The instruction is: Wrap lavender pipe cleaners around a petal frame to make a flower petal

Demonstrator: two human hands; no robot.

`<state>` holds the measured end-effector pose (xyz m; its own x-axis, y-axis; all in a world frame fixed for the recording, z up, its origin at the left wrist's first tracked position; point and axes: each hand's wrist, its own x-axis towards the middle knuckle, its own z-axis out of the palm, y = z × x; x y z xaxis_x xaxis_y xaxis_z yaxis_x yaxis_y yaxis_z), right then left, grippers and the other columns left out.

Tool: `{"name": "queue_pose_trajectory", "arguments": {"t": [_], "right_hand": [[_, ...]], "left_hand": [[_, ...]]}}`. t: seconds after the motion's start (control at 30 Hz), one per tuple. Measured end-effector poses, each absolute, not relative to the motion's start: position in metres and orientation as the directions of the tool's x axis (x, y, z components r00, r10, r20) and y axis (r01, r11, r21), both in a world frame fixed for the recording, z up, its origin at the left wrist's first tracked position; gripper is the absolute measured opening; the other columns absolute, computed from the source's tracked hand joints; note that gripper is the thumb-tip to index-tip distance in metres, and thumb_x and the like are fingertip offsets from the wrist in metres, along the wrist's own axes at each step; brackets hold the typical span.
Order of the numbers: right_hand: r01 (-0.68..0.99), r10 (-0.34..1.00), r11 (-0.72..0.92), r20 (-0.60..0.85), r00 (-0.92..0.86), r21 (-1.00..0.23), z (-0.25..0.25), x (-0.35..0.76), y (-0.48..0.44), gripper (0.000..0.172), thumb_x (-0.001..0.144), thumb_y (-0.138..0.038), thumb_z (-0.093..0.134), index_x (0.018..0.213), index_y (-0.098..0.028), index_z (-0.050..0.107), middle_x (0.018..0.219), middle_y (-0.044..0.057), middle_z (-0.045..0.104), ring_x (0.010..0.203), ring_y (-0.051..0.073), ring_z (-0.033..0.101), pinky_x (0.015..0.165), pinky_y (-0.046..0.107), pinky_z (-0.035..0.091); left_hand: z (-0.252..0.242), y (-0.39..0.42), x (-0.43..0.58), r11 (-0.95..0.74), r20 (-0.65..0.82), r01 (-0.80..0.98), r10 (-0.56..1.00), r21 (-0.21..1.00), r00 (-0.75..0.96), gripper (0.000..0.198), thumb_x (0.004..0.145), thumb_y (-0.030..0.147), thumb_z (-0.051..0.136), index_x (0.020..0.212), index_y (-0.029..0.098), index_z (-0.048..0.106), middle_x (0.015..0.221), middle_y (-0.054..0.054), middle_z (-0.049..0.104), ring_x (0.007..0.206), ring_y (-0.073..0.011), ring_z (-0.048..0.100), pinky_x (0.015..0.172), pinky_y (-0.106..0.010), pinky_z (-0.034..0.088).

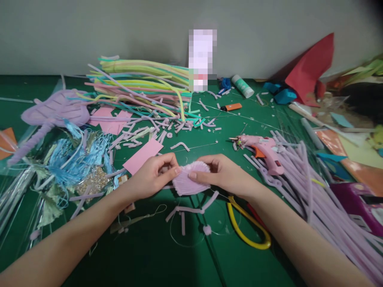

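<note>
Both my hands hold a small lilac fan-shaped piece [188, 184] made of pipe cleaners laid side by side, just above the green table [155, 255]. My left hand [153, 175] pinches its left edge with thumb and fingers closed. My right hand [221, 174] grips its right side, thumb pressed on top. Short lilac pipe-cleaner offcuts [191, 209] and a thin wire loop lie directly below the piece.
A pink glue gun [263, 149] lies to the right beside a heap of long lilac pipe cleaners [317, 199]. Yellow-handled scissors [248, 233] sit under my right wrist. Coloured pipe cleaners [140, 85], pink paper [143, 156], blue tassels [72, 159], a lighter [232, 107] and a glue stick [243, 85] lie behind.
</note>
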<state>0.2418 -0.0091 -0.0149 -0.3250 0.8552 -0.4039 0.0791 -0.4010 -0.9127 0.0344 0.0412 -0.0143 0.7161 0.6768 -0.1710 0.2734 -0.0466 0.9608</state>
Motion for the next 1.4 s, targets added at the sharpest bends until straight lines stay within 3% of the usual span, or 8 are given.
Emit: {"name": "queue_pose_trajectory", "arguments": {"t": [0.2,0.3,0.47,0.6,0.9,1.0,1.2,1.4], "right_hand": [[0.05,0.838,-0.424,-0.413,-0.356,-0.904,-0.016,0.243,-0.01,0.029,0.067,-0.034,0.081,0.08,-0.014,0.065,0.068,-0.003,0.057,0.061,0.009,0.049,0.055,0.022,0.035],[0.048,0.833,-0.427,-0.414,-0.368,-0.903,-0.015,0.243,-0.01,0.029,0.068,-0.035,0.08,0.081,-0.014,0.065,0.07,-0.002,0.058,0.062,0.01,0.05,0.056,0.022,0.037],[0.084,0.845,-0.376,-0.379,-0.376,-0.923,-0.015,0.244,-0.009,0.037,0.076,-0.036,0.075,0.105,-0.018,0.063,0.064,-0.006,0.052,0.054,0.007,0.043,0.049,0.019,0.031],[0.11,0.855,-0.321,-0.337,-0.395,-0.941,-0.014,0.245,-0.008,0.032,0.076,-0.033,0.075,0.1,-0.016,0.065,0.056,-0.008,0.044,0.05,0.006,0.034,0.045,0.018,0.024],[0.023,0.847,-0.382,-0.359,-0.392,-0.924,-0.013,0.242,-0.009,0.032,0.07,-0.029,0.079,0.094,-0.014,0.065,0.065,-0.005,0.057,0.057,0.006,0.047,0.052,0.018,0.035],[0.01,0.844,-0.397,-0.369,-0.39,-0.918,-0.013,0.244,-0.009,0.032,0.069,-0.029,0.081,0.094,-0.015,0.065,0.066,-0.005,0.059,0.057,0.007,0.049,0.053,0.018,0.037],[-0.086,0.85,-0.431,-0.373,-0.372,-0.898,-0.016,0.249,-0.01,0.029,0.07,-0.031,0.081,0.091,-0.017,0.068,0.075,-0.002,0.065,0.065,0.009,0.058,0.061,0.021,0.044],[-0.163,0.86,-0.451,-0.38,-0.34,-0.877,-0.017,0.249,-0.009,0.029,0.066,-0.028,0.084,0.088,-0.017,0.069,0.075,-0.003,0.067,0.063,0.008,0.058,0.06,0.019,0.045]], "left_hand": [[-0.016,0.042,0.032,0.037,-0.175,0.199,0.65,0.979,0.739,0.019,0.085,0.023,0.052,0.066,0.018,0.047,0.055,0.008,0.038,0.044,-0.006,0.035,0.042,-0.02,0.024],[-0.016,0.046,0.03,-0.044,-0.146,0.226,0.641,0.973,0.753,0.017,0.083,0.021,0.051,0.067,0.017,0.051,0.056,0.007,0.041,0.047,-0.0066,0.037,0.044,-0.02,0.026],[-0.018,0.049,0.027,-0.211,-0.097,0.28,0.612,0.937,0.785,0.019,0.086,0.026,0.051,0.07,0.016,0.054,0.058,0.005,0.045,0.05,-0.0089,0.041,0.047,-0.022,0.029],[-0.018,0.049,0.027,-0.294,-0.074,0.3,0.591,0.908,0.803,0.018,0.085,0.024,0.053,0.069,0.016,0.054,0.058,0.005,0.044,0.049,-0.0081,0.039,0.046,-0.021,0.028],[-0.016,0.048,0.029,-0.347,-0.053,0.319,0.601,0.882,0.798,0.013,0.082,0.017,0.054,0.069,0.016,0.053,0.058,0.006,0.043,0.049,-0.0067,0.036,0.046,-0.02,0.027],[-0.016,0.048,0.028,-0.268,-0.086,0.303,0.604,0.914,0.793,0.015,0.084,0.02,0.056,0.07,0.016,0.053,0.059,0.006,0.044,0.049,-0.0067,0.039,0.046,-0.02,0.028],[-0.018,0.053,0.024,0.113,-0.175,0.135,0.525,0.984,0.833,0.026,0.093,0.034,0.051,0.075,0.015,0.055,0.06,0.005,0.051,0.048,-0.0055,0.043,0.046,-0.018,0.032],[-0.017,0.052,0.024,0.143,-0.164,0.102,0.539,0.985,0.826,0.026,0.092,0.034,0.055,0.075,0.015,0.055,0.062,0.004,0.054,0.052,-0.0063,0.047,0.05,-0.018,0.036]]}}
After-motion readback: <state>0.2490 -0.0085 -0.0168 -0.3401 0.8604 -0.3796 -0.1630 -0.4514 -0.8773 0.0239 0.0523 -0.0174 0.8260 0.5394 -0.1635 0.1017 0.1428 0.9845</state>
